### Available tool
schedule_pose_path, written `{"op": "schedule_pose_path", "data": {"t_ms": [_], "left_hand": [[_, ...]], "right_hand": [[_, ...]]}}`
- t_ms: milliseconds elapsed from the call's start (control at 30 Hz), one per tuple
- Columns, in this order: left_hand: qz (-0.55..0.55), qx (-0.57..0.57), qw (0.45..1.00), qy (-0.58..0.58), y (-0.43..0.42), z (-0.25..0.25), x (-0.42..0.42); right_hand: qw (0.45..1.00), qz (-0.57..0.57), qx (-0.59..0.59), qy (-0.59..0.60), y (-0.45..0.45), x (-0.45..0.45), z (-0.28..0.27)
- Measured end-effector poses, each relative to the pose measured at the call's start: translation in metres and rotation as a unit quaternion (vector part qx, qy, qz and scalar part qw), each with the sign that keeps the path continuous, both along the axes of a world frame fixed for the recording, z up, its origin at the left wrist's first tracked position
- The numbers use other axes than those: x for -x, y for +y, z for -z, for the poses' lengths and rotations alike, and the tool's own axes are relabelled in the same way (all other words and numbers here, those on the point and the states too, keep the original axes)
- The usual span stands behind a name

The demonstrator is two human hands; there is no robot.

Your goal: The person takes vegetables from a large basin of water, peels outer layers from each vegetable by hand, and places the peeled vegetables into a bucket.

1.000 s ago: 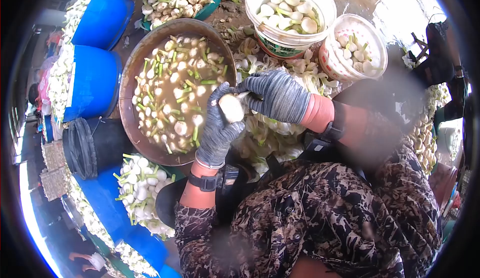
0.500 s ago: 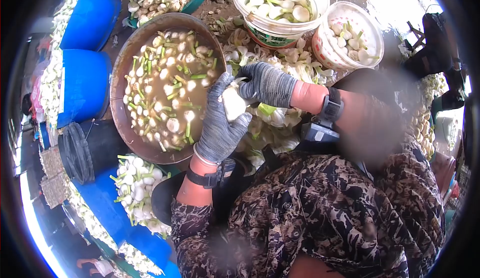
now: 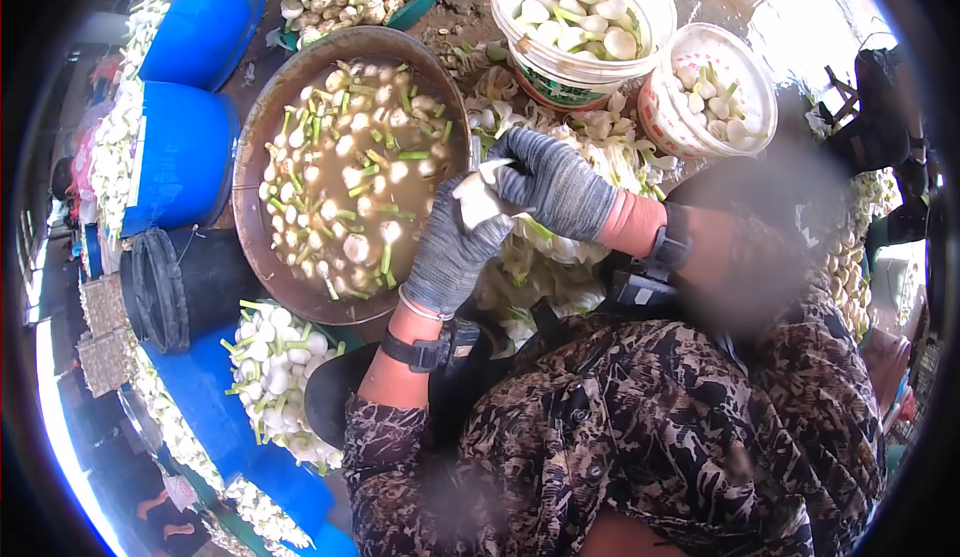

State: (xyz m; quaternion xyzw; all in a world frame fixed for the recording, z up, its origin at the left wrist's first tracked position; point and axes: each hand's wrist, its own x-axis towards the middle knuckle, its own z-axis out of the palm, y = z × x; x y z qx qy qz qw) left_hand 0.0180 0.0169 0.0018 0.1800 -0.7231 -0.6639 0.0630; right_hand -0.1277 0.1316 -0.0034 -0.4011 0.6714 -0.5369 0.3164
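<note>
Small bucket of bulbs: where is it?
Head view, upper right: the small bucket stands just right of the large bucket, beyond the right hand.

No words, brands or numbers can be read. Green print is seen on the side of the white bucket (image 3: 575, 69) at one o'clock, but its pale marks are too small and blurred to be made out. Red marks are borne by the tub (image 3: 664, 122) at two o'clock; whether they are letters cannot be told.
</note>
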Motion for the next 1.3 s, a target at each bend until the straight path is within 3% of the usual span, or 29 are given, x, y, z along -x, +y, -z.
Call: {"op": "schedule_pose_path", "data": {"t_ms": [33,167,233,300,333,367,433,467,500,600,767,833,867,900,933,967,1000,1033,1067,1100,1133,1167,1233,1300], "left_hand": [[0.003,0.048,0.998,0.035,0.0,0.001,0.001],[0.017,0.217,0.975,0.044,-0.001,0.0,0.0],[0.013,0.215,0.975,0.063,-0.002,-0.003,0.007],[0.008,0.207,0.974,0.093,-0.004,-0.005,0.011],[0.001,-0.079,0.991,0.11,-0.002,-0.001,0.011],[0.0,-0.08,0.991,0.109,-0.001,-0.001,0.011],[-0.069,-0.255,0.963,-0.06,0.001,-0.005,0.01],[-0.069,-0.192,0.978,-0.051,-0.006,0.017,0.007],[-0.068,-0.194,0.977,-0.053,-0.005,0.014,0.007],[-0.046,0.029,0.998,0.001,-0.007,0.005,0.011],[-0.03,-0.042,0.995,0.091,-0.002,-0.006,0.014],[-0.044,0.076,0.99,0.113,-0.004,0.011,0.007],[-0.04,0.077,0.99,0.114,-0.004,0.014,0.005],[-0.034,0.009,0.994,0.107,-0.003,0.015,0.002],[-0.028,-0.058,0.993,0.099,-0.003,0.014,0.0],[-0.028,-0.057,0.993,0.099,-0.002,0.012,0.001],[-0.02,-0.191,0.972,0.138,0.0,0.009,0.003],[-0.011,-0.322,0.931,0.173,0.002,0.004,0.004],[-0.047,-0.211,0.97,0.108,0.001,-0.005,0.001],[-0.046,-0.209,0.971,0.11,-0.002,-0.005,0.001],[-0.046,-0.256,0.957,0.127,-0.005,-0.003,0.002],[-0.047,-0.302,0.941,0.144,-0.008,-0.002,0.003],[-0.08,-0.252,0.957,0.118,-0.01,-0.004,0.001],[-0.065,-0.147,0.982,0.098,-0.014,-0.002,0.001]], "right_hand": [[0.996,0.042,-0.004,-0.078,-0.003,-0.002,0.0],[0.988,0.065,-0.111,-0.083,-0.008,0.009,-0.017],[0.989,0.064,-0.1,-0.086,-0.008,0.009,-0.004],[0.992,0.109,0.043,-0.046,-0.005,0.002,0.0],[0.995,0.094,0.022,0.018,-0.002,0.003,-0.006],[0.995,0.093,0.022,0.018,-0.001,0.001,-0.005],[0.987,0.046,0.054,0.146,0.0,-0.004,-0.004],[0.989,0.063,0.031,0.133,-0.001,-0.002,-0.003],[0.994,0.09,0.065,0.02,-0.006,0.0,0.0],[0.991,0.131,-0.006,-0.031,-0.01,0.021,0.005],[0.985,0.139,-0.076,-0.073,-0.011,0.035,0.013],[0.977,0.142,-0.131,-0.094,-0.013,0.047,0.015],[0.984,0.126,-0.128,0.018,-0.012,0.056,0.029],[0.974,0.12,-0.129,0.14,-0.01,0.064,0.043],[0.95,0.126,-0.128,0.256,-0.01,0.07,0.046],[0.924,0.119,-0.169,0.321,-0.005,0.075,0.047],[0.948,0.159,-0.169,0.216,-0.009,0.087,0.052],[0.925,0.175,-0.174,0.29,-0.011,0.098,0.052],[0.959,0.147,-0.131,0.203,-0.007,0.102,0.054],[0.983,0.116,-0.086,0.115,-0.005,0.103,0.041],[0.944,-0.043,-0.09,0.315,0.002,0.102,0.042],[0.854,-0.166,-0.03,0.492,0.01,0.102,0.044],[0.887,-0.152,-0.295,0.322,0.018,0.065,-0.024],[0.886,-0.134,-0.298,0.328,0.016,0.051,-0.028]]}}
